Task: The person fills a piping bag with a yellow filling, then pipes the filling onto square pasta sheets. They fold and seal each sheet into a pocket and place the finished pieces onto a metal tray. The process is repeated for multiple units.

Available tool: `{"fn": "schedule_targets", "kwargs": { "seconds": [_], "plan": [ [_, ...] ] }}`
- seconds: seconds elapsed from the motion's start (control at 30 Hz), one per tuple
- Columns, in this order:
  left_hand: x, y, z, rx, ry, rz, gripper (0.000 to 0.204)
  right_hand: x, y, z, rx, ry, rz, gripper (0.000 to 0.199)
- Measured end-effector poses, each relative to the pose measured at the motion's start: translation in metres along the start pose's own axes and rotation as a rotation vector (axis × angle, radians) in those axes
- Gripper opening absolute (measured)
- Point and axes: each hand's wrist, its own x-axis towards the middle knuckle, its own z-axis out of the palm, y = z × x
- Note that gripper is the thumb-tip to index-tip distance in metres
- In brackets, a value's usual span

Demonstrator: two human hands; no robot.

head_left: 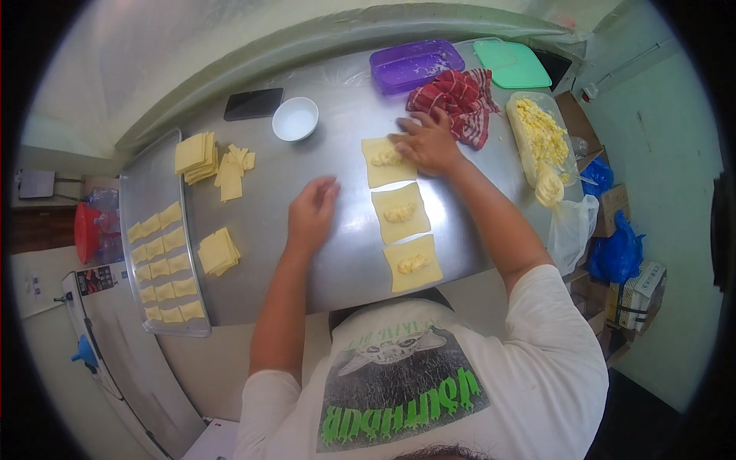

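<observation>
Three pale yellow dough squares lie in a column on the steel table: a far square [374, 175], a middle square [418, 218] and a near square [429, 277]. Each carries a mound of yellowish filling across its middle. My right hand [431, 144] is open over the far square's right edge, fingers spread, fingertips beside its filling [386, 158]. Whether they press on the dough I cannot tell. Left of the column, my left hand [310, 215] hovers with loosely bent fingers and nothing visible in it.
Stacked dough squares [196, 156], cut strips [232, 176] and another stack [218, 251] sit left, beside a metal tray [201, 325] of small filled pieces. Behind are a phone [254, 104], white bowl [295, 120], purple container [406, 67] and red cloth [456, 100]. A filling tub [569, 157] stands right.
</observation>
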Motion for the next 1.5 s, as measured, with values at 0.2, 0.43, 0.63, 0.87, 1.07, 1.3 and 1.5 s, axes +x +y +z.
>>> {"fn": "schedule_targets", "kwargs": {
  "seconds": [0.2,0.43,0.63,0.87,1.07,1.3,1.5],
  "plan": [
    [0.090,0.013,0.051,0.512,0.027,0.355,0.040,-0.001,0.002,-0.006,0.192,0.148,0.184,0.046],
    [0.108,0.023,0.066,0.721,-0.187,0.361,0.040,0.017,-0.001,-0.012,0.139,-0.123,0.229,0.054],
    [0.133,0.034,0.066,0.615,-0.162,0.346,0.040,0.042,0.008,-0.020,0.257,-0.288,0.296,0.035],
    [0.133,0.041,0.055,0.567,-0.282,0.335,0.041,0.046,0.007,-0.027,0.227,-0.416,0.213,0.025],
    [0.097,0.043,0.050,0.537,-0.216,0.487,0.035,0.007,-0.012,-0.033,0.282,-0.165,0.150,0.022],
    [0.071,0.016,0.059,0.529,-0.081,0.868,0.021,-0.033,-0.026,-0.024,0.201,0.105,-0.070,0.024],
    [0.055,0.004,0.059,0.565,-0.091,0.964,0.026,-0.053,-0.033,-0.011,0.181,0.196,-0.194,0.024]
  ]
}}
